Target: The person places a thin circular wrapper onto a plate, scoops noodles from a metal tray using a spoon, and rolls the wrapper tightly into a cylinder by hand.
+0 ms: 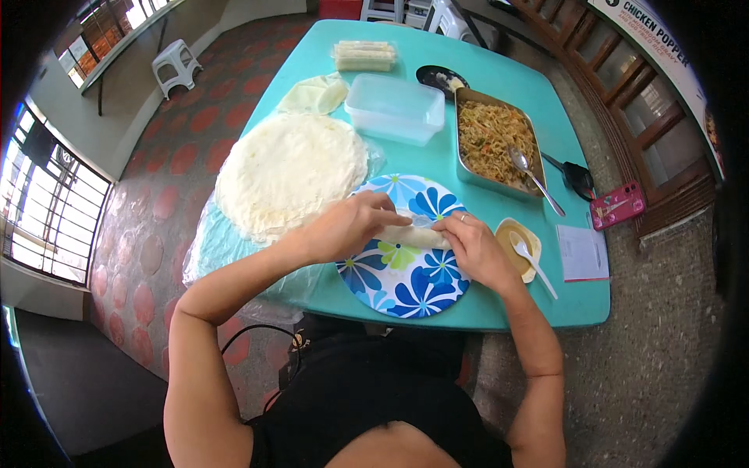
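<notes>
A spring roll (414, 236) in a pale wrapper lies across a round plate (421, 286) printed with blue and green flowers. My left hand (357, 225) holds the roll's left part, its fingers bent over the top. At the right end, my right hand (471, 245), with a ring on one finger, grips the roll. A thin flap of wrapper shows between the two hands on the far side. Left of the plate, a stack of round spring roll wrappers (289, 169) rests on clear plastic (234, 257), partly behind my left wrist.
Beyond the plate stand a plastic container (395, 108), a metal pan of noodle-and-vegetable filling (497, 137) with a spoon, a black dish (436, 76) and packed rolls (364, 57). At right are a paste tub (512, 234) with a plastic spoon, a notebook (579, 251) and a phone (617, 205).
</notes>
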The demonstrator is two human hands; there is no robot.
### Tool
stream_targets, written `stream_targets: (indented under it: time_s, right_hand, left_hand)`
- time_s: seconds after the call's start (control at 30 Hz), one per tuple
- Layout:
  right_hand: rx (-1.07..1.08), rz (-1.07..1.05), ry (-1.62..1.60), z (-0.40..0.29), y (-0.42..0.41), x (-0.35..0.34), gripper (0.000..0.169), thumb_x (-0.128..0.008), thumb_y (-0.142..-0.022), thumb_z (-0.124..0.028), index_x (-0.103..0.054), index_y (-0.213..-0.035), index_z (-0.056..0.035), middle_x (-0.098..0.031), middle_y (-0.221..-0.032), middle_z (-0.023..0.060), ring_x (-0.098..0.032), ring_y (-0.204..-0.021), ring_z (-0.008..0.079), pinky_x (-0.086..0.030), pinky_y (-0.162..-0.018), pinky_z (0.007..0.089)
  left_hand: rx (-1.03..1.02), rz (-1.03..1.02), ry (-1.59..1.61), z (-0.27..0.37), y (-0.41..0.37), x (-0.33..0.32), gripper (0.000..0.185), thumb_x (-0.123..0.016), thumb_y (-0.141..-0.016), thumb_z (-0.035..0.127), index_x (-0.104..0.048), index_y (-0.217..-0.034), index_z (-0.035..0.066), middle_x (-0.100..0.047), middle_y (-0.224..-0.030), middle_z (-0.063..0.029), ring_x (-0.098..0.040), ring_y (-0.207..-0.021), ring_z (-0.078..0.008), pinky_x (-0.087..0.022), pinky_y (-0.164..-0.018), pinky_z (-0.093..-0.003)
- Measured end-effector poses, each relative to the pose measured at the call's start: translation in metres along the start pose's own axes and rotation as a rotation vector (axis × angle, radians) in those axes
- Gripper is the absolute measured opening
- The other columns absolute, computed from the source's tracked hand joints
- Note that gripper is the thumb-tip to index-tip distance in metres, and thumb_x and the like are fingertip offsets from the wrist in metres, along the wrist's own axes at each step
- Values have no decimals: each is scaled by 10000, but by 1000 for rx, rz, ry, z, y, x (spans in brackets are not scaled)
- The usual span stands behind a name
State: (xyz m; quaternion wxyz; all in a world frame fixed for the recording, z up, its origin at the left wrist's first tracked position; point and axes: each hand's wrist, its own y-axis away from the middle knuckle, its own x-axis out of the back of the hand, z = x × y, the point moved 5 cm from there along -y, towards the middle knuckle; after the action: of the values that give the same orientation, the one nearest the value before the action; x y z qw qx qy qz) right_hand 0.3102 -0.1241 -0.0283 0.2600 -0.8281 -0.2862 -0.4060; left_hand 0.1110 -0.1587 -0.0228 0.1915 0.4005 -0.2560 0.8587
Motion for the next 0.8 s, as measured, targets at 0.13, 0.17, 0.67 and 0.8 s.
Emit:
stream_targets:
  time_s: [0.13, 0.17, 0.67, 0.8]
  right_hand:
    - [-44, 222, 146, -10, 20, 26, 159, -573, -886, -76, -649, -1004, 0, -617, -1002, 164, -576, -959, 357, -454, -853, 451]
    - [-87, 287, 218, -9, 31, 43, 160, -581, -880, -74, -648, -1007, -5, -611, -1016, 160, -568, -962, 358, -446, -858, 454]
    - [-543, 314, 322, 48, 147, 83, 223, -537, -877, 13, -578, -1096, -8, -577, -994, 177, -573, -907, 355, -457, -778, 414]
    - [-569, 266, 298, 41, 150, 98, 245, -497, -896, 2, -616, -1107, -35, -605, -948, 183, -598, -899, 353, -470, -793, 419]
  left_hand:
    - [-20, -49, 0, -2, 4, -7, 414, -594, -804, -59, -680, -1183, 82, -633, -1082, -138, -594, -1002, -321, -489, -888, -412]
    - [-21, -43, 4, -3, 6, -7, 412, -598, -801, -49, -683, -1181, 87, -635, -1079, -131, -590, -996, -320, -492, -876, -412]
    - [33, -61, 68, 0, 10, -9, 436, -562, -841, -79, -666, -1219, 112, -579, -1135, -151, -587, -1031, -303, -504, -889, -381]
    - [46, -52, 80, 2, 11, -7, 421, -573, -837, -80, -675, -1198, 111, -588, -1103, -149, -605, -998, -299, -514, -870, -377]
